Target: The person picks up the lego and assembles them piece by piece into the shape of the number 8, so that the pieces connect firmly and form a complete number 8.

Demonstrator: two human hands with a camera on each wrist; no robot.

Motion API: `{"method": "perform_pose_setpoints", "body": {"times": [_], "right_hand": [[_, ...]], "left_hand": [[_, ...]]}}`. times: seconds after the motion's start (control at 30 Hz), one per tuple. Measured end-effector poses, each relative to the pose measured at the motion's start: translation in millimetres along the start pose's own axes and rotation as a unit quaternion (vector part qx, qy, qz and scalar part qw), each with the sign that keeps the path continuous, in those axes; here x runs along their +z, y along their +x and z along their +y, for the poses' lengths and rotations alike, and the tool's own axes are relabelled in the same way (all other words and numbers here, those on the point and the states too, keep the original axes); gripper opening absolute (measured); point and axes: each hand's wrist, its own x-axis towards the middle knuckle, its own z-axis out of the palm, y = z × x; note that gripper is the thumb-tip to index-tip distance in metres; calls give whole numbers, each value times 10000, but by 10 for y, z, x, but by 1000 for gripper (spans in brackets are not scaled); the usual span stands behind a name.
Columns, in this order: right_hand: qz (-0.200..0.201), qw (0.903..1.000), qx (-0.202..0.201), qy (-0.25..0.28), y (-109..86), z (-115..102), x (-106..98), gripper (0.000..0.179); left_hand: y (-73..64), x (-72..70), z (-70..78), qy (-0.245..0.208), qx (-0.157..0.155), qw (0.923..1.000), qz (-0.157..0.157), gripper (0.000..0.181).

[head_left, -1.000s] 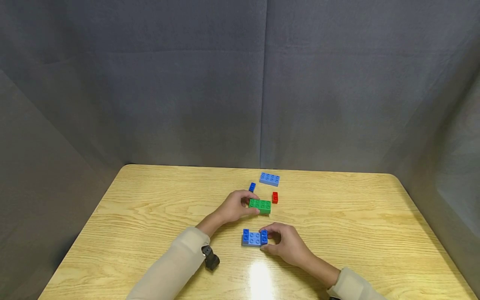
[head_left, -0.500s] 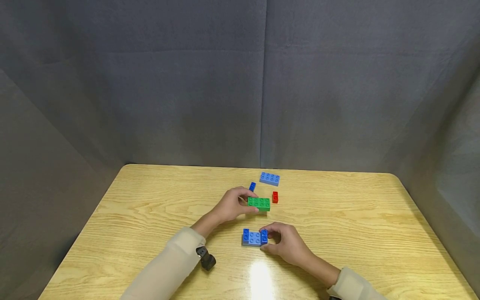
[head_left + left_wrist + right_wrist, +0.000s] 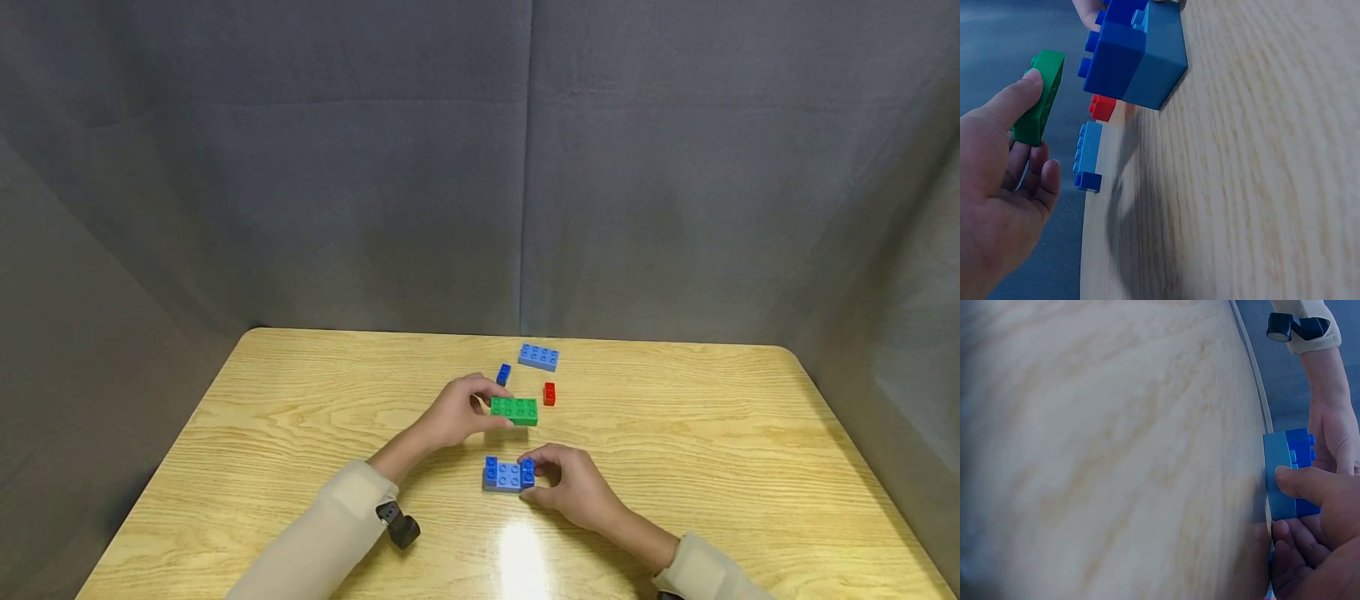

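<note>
My left hand pinches a green eight-stud toy brick by its left end, thumb on the near side. In the left wrist view the green brick is held up off the table, its hollow underside partly showing. My right hand grips the right end of a small brick assembly on the table. That assembly is a light blue brick with a dark blue two-stud brick on its left end and another dark blue brick on its right end. Bare studs show between those two.
Farther back on the wooden table lie a light blue brick, a small dark blue brick and a small red brick. A grey curtain hangs behind the table and along both sides.
My left hand has shifted a little leftward, carrying the green brick with it and away from the red brick. My right hand and the blue assembly have stayed in place.
</note>
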Motion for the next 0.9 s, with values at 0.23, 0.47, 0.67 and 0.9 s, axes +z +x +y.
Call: {"method": "perform_pose_setpoints", "body": {"times": [0.23, 0.47, 0.67, 0.9], "right_hand": [[33, 9999, -21, 135, 5, 7, -3, 32], [52, 9999, -114, 1, -7, 28, -3, 30], [64, 9998, -180, -51, 1, 24, 2, 29], [99, 9997, -175, -101, -5, 23, -2, 25]], "left_hand": [[-133, -31, 67, -191, 109, 9996, -172, 33], [-278, -27, 111, -252, 226, 9988, -355, 32], [-397, 18, 203, -254, 239, 9986, -393, 32], [-503, 77, 131, -373, 190, 9982, -433, 33]]}}
